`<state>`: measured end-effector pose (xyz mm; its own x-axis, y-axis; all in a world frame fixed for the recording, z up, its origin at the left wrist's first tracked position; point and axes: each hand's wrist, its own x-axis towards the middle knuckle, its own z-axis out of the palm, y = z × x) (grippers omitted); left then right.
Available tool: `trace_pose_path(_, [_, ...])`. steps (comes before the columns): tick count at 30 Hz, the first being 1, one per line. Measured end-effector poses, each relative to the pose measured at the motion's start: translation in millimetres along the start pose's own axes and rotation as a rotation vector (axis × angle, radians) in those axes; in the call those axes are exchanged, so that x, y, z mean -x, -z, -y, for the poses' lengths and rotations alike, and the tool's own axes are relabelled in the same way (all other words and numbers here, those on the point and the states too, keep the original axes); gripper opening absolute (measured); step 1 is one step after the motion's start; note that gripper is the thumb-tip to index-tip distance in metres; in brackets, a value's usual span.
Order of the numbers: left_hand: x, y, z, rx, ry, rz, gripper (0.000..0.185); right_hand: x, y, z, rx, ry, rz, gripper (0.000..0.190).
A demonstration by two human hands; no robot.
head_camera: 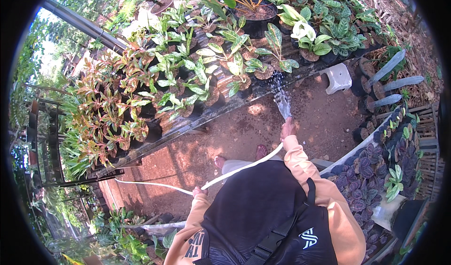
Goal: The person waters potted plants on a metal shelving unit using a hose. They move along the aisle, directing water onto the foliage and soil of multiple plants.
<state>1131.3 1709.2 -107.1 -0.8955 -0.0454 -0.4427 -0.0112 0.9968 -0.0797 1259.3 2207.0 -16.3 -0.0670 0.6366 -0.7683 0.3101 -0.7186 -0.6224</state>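
My right hand (pixel 288 129) is closed around the end of a white garden hose (pixel 246 166), and water (pixel 281 96) sprays from it towards the potted plants on a long raised bench. Further back along the same hose, my left hand (pixel 200 191) grips it at my left side. The spray reaches the bench edge (pixel 208 119) beside a small potted plant with variegated leaves (pixel 264 69). Reddish-leaved plants (pixel 105 106) fill the bench's left part; green variegated ones (pixel 183 85) stand in the middle.
A white plastic stool (pixel 337 78) lies by the bench's right part. Black pots with pale, upright leaves (pixel 387 68) stand at right. Purple-leaved plants (pixel 363 180) grow close on my right, more greenery (pixel 130 240) at lower left. Brown ground (pixel 158 166) lies between the beds.
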Motion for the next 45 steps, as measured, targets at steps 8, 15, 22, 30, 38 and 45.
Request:
trace_pose_path(8, [-5,0,0,-0.010,0.044,0.079,0.060,-14,-2,-10,0.093,0.064,-0.008,0.059])
trace_pose_path(15, [-8,-6,4,0.045,-0.005,0.043,0.060,-1,2,-1,-0.010,0.004,0.015,0.056])
trace_pose_path(22, [-9,-11,7,0.033,-0.036,0.007,0.061,10,-2,2,-0.100,0.065,0.021,0.049])
trace_pose_path(30, [-10,-16,11,0.050,-0.047,0.014,0.061,6,-1,-7,-0.153,0.100,0.042,0.055])
trace_pose_path(38, [-8,-9,7,0.085,-0.008,0.074,0.062,25,-1,9,0.104,0.195,0.037,0.056])
trace_pose_path(45, [-3,-5,5,0.018,-0.010,0.025,0.058,20,-11,10,0.312,0.253,0.075,0.062])
